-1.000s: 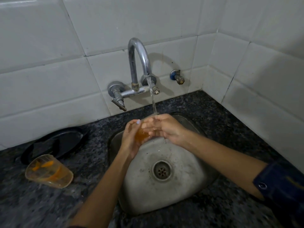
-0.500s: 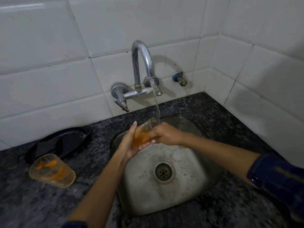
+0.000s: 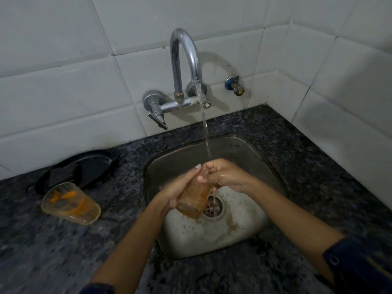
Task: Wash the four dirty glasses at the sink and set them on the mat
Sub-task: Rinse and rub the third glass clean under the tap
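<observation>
Glass (orange-stained), gripped in both hands

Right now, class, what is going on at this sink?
A person is washing a glass at the sink. The left hand grips the glass by its side, tilted with its base toward the camera, while the right hand works at its mouth. Water runs from the tap onto the hands. The glass is stained orange. A second dirty glass lies on its side on the counter, left of the sink, beside a black tray.
</observation>
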